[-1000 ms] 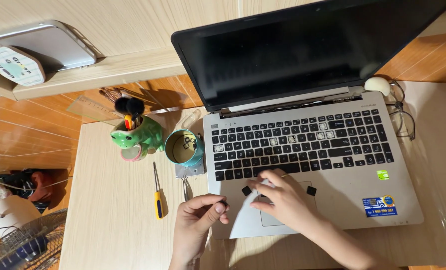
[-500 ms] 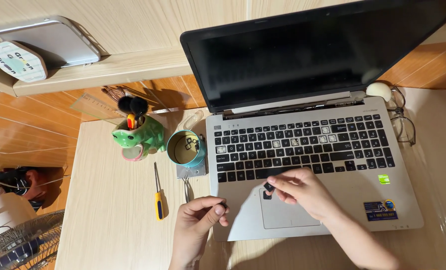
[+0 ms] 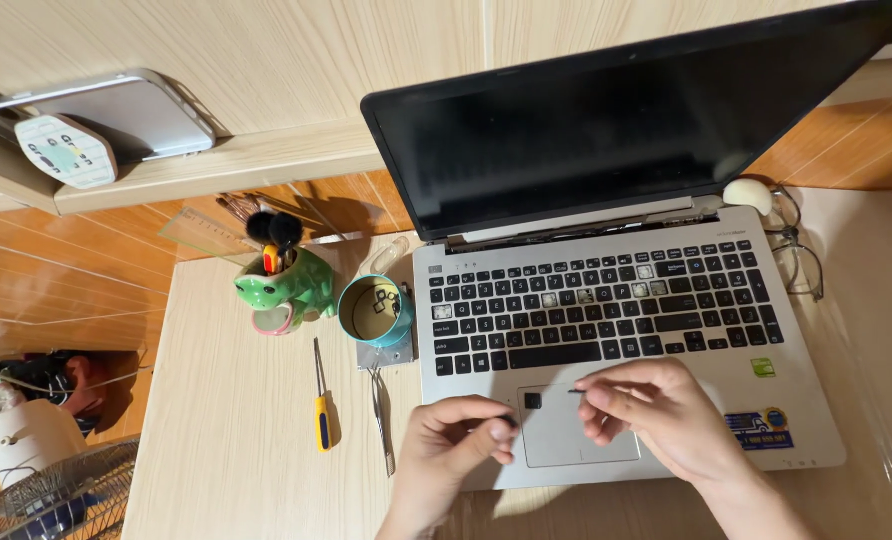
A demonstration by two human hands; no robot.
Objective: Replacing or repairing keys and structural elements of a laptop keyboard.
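A silver laptop [image 3: 796, 400] with black keys lies open on the light wooden desk, its screen dark. Several keys lack their caps. My left hand [image 3: 451, 445] hovers at the laptop's front left corner, thumb and forefinger pinched on a small black keycap [image 3: 507, 421]. My right hand [image 3: 661, 410] is over the right side of the touchpad [image 3: 566, 440], pinching a thin dark pin-like piece [image 3: 575, 391]. One loose black keycap [image 3: 533, 400] rests on the touchpad's upper left corner, between the two hands.
Left of the laptop lie tweezers [image 3: 381, 420] and a yellow-handled screwdriver [image 3: 320, 410]. Behind them stand a teal cup [image 3: 374, 310] and a green frog-shaped pen holder [image 3: 288, 285]. Glasses [image 3: 801, 265] lie at the right, and a fan [image 3: 46, 500] stands at the lower left.
My right hand has drawn back from the keyboard's bottom row to the touchpad. A keycap now lies on the touchpad. My left hand stays pinched near the front left corner.
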